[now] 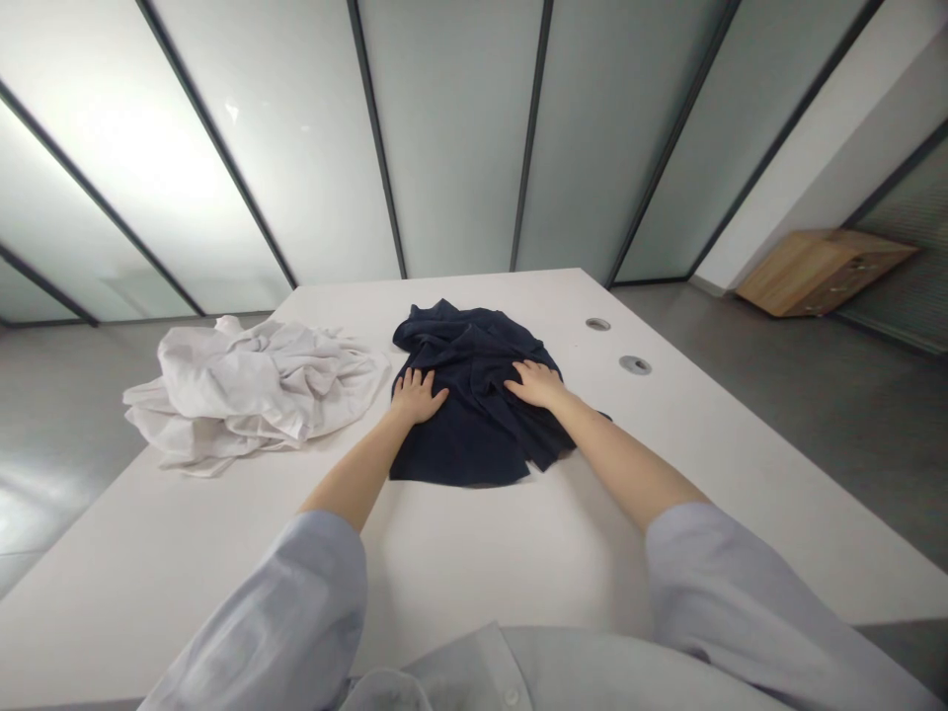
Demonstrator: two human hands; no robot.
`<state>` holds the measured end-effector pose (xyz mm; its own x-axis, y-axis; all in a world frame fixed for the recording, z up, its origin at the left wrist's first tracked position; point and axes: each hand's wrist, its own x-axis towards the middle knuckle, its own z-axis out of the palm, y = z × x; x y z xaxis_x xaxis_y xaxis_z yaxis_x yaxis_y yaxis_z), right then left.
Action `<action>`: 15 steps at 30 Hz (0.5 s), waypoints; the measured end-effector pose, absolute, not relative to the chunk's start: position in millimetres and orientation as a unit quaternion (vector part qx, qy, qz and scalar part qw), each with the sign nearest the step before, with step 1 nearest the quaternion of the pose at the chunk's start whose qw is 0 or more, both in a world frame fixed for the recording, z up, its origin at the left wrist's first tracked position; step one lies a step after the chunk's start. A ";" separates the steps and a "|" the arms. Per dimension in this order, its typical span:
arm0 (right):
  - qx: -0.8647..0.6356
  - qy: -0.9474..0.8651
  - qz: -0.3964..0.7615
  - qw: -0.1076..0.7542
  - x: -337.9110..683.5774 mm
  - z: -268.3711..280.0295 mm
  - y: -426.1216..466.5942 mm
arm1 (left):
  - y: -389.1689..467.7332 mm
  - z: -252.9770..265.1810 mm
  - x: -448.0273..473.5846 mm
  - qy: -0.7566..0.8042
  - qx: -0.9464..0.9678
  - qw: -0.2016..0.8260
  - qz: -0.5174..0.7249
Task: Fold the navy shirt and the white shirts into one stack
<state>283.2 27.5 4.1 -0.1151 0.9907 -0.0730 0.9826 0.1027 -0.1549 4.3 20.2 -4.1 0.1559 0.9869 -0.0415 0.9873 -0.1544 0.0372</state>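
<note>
A dark navy garment [463,434] lies rumpled on the white table in front of me; its lower part is spread fairly flat and its far part is bunched. On its left side rests my left hand [419,395], palm down with the fingers spread. My right hand [537,383] lies on the garment's right side, fingers apart and pressed lightly to the cloth. Neither hand grips the fabric. The folds hide what kind of garment it is.
A crumpled heap of white cloth [252,390] lies at the table's left edge, partly overhanging it. Two round cable grommets [635,365] sit in the white table [489,553] on the right. Frosted glass panels [451,128] stand behind, and a wooden cabinet [800,272] is at the far right.
</note>
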 end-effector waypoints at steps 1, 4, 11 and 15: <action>-0.640 -0.764 0.076 0.026 294.2 2.1 27.6 | 22.4 -4.1 -2.0 0.639 0.769 0.026 -0.005; -0.612 -0.788 0.059 0.032 324.2 -6.6 25.6 | 28.6 -4.2 -17.2 0.620 0.785 0.020 -0.004; -0.702 -0.709 0.042 0.057 320.5 -16.5 13.0 | 23.8 -5.4 -15.2 0.648 0.761 0.014 0.008; -0.739 -0.667 0.050 0.080 300.9 -13.7 9.5 | 14.5 -3.6 -7.0 0.680 0.733 0.017 0.014</action>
<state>300.9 9.5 -13.7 0.1051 0.9939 0.0336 0.9779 -0.0971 -0.1850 -7.0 14.5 -3.6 0.0753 0.9972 -0.0026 0.9962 -0.0751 0.0432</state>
